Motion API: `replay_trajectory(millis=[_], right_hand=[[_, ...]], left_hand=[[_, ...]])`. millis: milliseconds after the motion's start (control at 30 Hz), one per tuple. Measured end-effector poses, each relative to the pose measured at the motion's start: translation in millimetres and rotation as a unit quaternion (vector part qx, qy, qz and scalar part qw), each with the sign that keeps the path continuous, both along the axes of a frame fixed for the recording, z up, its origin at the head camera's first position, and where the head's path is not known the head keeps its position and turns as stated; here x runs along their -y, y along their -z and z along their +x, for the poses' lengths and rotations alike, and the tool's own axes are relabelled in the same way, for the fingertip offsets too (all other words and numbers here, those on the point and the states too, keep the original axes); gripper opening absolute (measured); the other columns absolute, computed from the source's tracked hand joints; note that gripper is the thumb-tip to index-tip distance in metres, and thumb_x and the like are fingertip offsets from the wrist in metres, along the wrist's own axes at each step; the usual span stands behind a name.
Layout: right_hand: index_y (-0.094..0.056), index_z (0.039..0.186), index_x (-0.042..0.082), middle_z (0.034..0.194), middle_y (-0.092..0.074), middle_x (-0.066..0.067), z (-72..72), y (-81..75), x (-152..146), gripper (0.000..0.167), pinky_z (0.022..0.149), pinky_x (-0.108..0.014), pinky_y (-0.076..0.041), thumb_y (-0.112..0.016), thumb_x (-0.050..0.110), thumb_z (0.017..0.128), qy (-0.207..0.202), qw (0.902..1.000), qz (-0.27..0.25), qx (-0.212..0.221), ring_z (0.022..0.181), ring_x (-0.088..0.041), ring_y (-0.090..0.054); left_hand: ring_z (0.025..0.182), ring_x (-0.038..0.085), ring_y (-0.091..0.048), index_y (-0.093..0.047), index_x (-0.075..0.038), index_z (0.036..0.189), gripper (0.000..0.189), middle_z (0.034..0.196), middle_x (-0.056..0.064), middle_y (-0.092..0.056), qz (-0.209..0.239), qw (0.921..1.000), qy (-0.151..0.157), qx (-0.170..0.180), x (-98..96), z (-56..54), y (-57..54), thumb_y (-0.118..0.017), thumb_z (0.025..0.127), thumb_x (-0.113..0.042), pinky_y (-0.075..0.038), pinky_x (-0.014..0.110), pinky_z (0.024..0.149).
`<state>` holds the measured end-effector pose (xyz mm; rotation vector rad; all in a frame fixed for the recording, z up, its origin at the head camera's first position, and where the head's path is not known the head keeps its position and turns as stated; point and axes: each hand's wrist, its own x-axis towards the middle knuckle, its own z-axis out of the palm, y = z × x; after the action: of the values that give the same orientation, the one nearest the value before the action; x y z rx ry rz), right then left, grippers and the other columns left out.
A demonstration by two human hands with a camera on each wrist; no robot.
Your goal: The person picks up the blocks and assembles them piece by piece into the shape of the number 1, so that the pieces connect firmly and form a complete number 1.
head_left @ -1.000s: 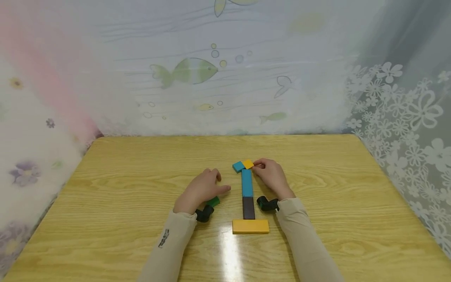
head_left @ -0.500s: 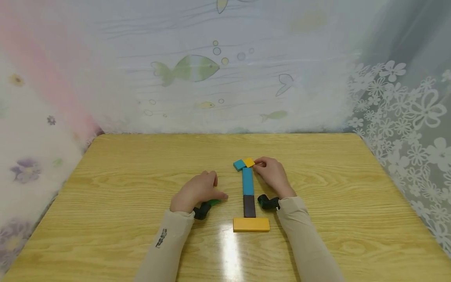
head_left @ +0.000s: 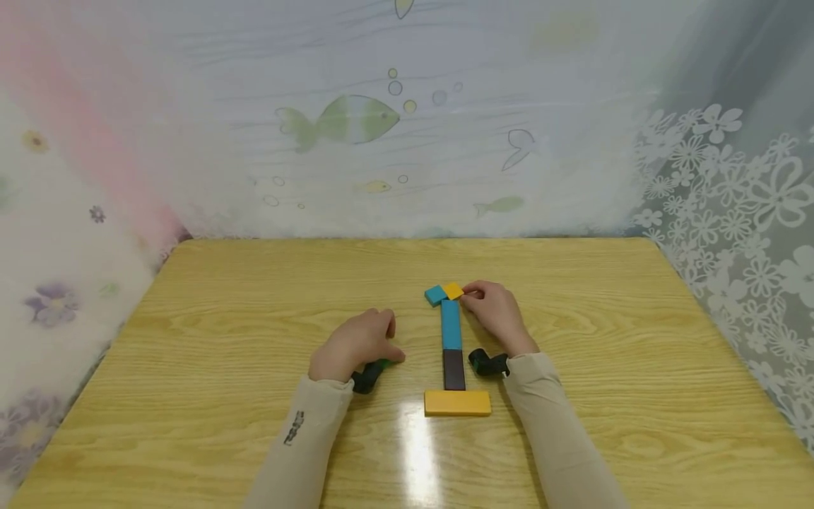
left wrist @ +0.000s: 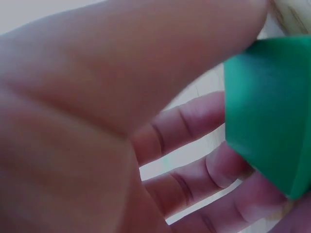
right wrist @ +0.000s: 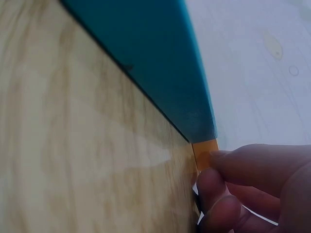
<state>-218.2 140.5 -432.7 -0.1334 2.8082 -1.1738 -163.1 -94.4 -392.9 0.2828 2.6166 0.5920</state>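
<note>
My right hand [head_left: 499,314] pinches the outer corner of a small yellow square block [head_left: 453,290] with thumb and fingertips. Its orange-looking side [right wrist: 204,151] shows against the end of the long blue block [right wrist: 155,63] in the right wrist view. A small blue square block [head_left: 435,295] sits just left of the yellow one, both turned diagonally. Below them run the long blue block, a dark brown block [head_left: 454,370] and a wide yellow block [head_left: 457,403] lying crosswise. My left hand [head_left: 356,345] holds a green block [left wrist: 267,107] between thumb and fingers, mostly hidden in the head view.
The blocks lie on a wood-grain table [head_left: 222,297]. Black wrist devices [head_left: 488,363] hang at the inner side of both wrists. A printed curtain [head_left: 254,141] with fish and flowers stands behind and around the table.
My left hand has drawn slightly back and closed over the green block, which showed beside it before. The right hand stays at the yellow square block; the head view has shifted slightly.
</note>
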Motion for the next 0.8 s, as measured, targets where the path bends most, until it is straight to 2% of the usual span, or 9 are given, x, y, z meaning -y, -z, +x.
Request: replay_trajectory(millis=[167, 367, 667, 800], right_hand=[[-0.061, 0.111, 0.013, 0.099, -0.062, -0.006, -0.2, 0.5, -0.6, 0.027, 0.074, -0.038, -0.043, -0.055, 0.026, 0.088, -0.001, 1.0, 0.002, -0.002, 0.086, -0.022, -0.057], [-0.061, 0.111, 0.012, 0.101, -0.062, -0.006, -0.6, 0.6, -0.9, 0.027, 0.075, -0.038, -0.043, -0.055, 0.025, 0.088, 0.0, 1.0, 0.001, 0.0, 0.088, -0.023, -0.056], [-0.061, 0.11, 0.012, 0.099, -0.063, -0.006, -0.1, 0.6, 0.5, 0.027, 0.073, -0.037, -0.043, -0.055, 0.025, 0.088, -0.002, 1.0, 0.004, -0.001, 0.085, -0.022, -0.056], [-0.061, 0.11, 0.012, 0.097, -0.063, -0.006, 0.0, 0.4, 0.7, 0.027, 0.072, -0.036, -0.043, -0.055, 0.025, 0.088, 0.0, 1.0, 0.004, -0.001, 0.083, -0.021, -0.056]], left_hand=[[0.063, 0.019, -0.043, -0.049, -0.012, 0.083, 0.03, 0.08, 0.004, -0.047, 0.008, 0.9999, 0.01, -0.007, -0.3, -1.1, -0.3, -0.073, 0.074, -0.029, -0.035, 0.03, 0.053], [0.066, 0.018, -0.044, -0.052, -0.011, 0.086, 0.026, 0.081, 0.002, -0.047, 0.011, 0.9991, 0.019, -0.035, -3.4, -3.2, 2.5, -0.072, 0.075, -0.025, -0.036, 0.03, 0.056], [0.065, 0.017, -0.043, -0.051, -0.014, 0.077, 0.02, 0.08, 0.001, -0.045, 0.012, 0.9974, 0.007, -0.071, -7.0, -0.7, 2.4, -0.069, 0.078, -0.023, -0.036, 0.029, 0.057], [0.065, 0.017, -0.044, -0.052, -0.014, 0.078, 0.019, 0.08, 0.001, -0.044, 0.008, 0.9968, 0.001, -0.08, -8.7, -1.5, 3.1, -0.068, 0.079, -0.025, -0.037, 0.029, 0.058]])
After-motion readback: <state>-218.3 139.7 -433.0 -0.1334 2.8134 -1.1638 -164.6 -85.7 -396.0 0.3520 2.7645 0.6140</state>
